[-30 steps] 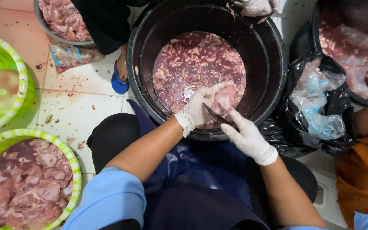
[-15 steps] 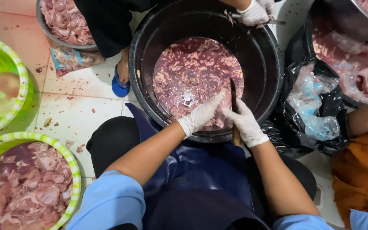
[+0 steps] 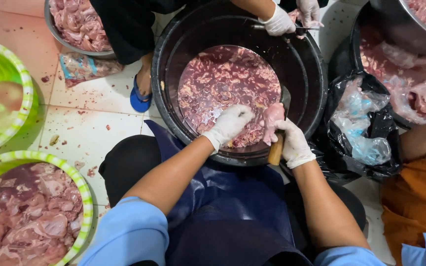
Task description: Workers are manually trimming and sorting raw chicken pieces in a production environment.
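Right hand (image 3: 294,143) grips knife (image 3: 278,133), blade pointing up-frame; left hand (image 3: 230,123) apparently pinches meat (image 3: 272,118)

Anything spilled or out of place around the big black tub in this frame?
Yes. Small meat scraps and reddish stains dot the white floor tiles left of the black tub, and a plastic packet lies loose on the floor there.

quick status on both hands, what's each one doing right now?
Left hand: gloved, fingers curled down in the black tub on the cut meat; grip cannot be told.
Right hand: closed on a wooden-handled knife, touching a meat piece.
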